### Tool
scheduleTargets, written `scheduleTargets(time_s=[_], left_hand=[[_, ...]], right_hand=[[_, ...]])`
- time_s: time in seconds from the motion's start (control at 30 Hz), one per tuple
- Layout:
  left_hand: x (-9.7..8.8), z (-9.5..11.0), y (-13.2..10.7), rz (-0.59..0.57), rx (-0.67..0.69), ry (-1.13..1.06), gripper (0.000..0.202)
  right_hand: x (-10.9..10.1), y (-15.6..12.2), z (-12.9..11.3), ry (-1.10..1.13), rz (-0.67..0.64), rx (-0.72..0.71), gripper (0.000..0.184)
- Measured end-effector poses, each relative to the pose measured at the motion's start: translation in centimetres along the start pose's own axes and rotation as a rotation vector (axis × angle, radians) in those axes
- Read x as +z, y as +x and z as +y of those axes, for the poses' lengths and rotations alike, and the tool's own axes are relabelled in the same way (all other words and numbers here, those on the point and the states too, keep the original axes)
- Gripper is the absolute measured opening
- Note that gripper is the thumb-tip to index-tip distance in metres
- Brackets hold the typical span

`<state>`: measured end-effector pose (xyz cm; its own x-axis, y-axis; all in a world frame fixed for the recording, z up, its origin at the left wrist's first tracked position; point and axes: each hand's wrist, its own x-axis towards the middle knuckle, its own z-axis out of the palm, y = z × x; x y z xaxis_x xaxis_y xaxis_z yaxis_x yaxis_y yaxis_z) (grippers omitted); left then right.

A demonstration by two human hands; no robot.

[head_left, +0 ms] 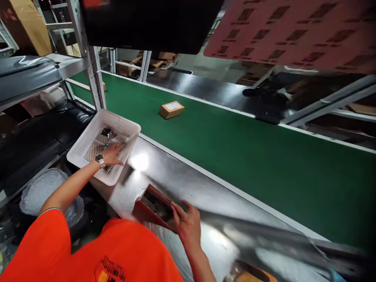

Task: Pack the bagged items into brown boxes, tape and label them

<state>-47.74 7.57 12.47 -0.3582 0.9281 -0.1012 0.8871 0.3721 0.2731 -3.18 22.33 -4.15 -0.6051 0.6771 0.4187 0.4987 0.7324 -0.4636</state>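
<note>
While left hand (113,154) spreads inside white perforated plastic basket (85,141) at bench (176,180) left edge | right hand (188,225) clasps red open box (147,213)

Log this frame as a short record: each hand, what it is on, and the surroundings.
left hand: reaching into white basket, lying over small dark items; grip unclear
right hand: holds open red box by its near edge, on metal table
left wrist: watch
belt: green conveyor carrying one labelled cardboard box, apart from both hands
clothing: orange shirt at the bottom edge
</note>
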Motion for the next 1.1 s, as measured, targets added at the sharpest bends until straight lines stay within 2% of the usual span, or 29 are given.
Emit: scheduleTargets(time_s=[0.07,0.13,0.27,0.37,0.53,0.77,0.87,0.97,1.1], left_hand=[[-1.3,-3.1,0.1,-0.124,-0.013,0.046,0.124],[-1.6,-5.0,0.3,-0.232,-0.019,0.107,0.139],[-0.8,-6.0,1.7,-0.364,-0.023,0.235,0.148],[-0.5,-5.8,3.2,-0.374,-0.005,0.256,0.135],[-1.6,-5.2,4.9,-0.247,0.007,0.096,0.070],[-2.7,-3.2,4.1,-0.226,0.009,0.076,0.020],[-3.6,-1.9,3.1,-0.224,-0.033,0.066,0.021],[-5.0,-1.1,2.6,-0.165,-0.134,0.082,0.024],[-6.8,-2.4,3.4,-0.025,-0.313,0.122,0.048]], right_hand=[[0.7,-0.4,0.2,0.062,0.039,0.023,0.064],[1.3,-0.9,0.2,0.106,0.058,0.060,0.063],[2.0,-1.6,0.3,0.148,0.071,0.095,0.063],[2.2,-2.0,0.7,0.150,0.073,0.124,0.064],[2.3,-2.4,1.1,0.163,0.062,0.191,0.065],[2.4,-2.6,1.0,0.178,0.072,0.240,0.065],[2.6,-3.0,1.0,0.189,0.085,0.247,0.064],[2.8,-3.2,1.3,0.205,0.091,0.242,0.063],[3.2,-3.3,1.7,0.194,0.094,0.251,0.065]])
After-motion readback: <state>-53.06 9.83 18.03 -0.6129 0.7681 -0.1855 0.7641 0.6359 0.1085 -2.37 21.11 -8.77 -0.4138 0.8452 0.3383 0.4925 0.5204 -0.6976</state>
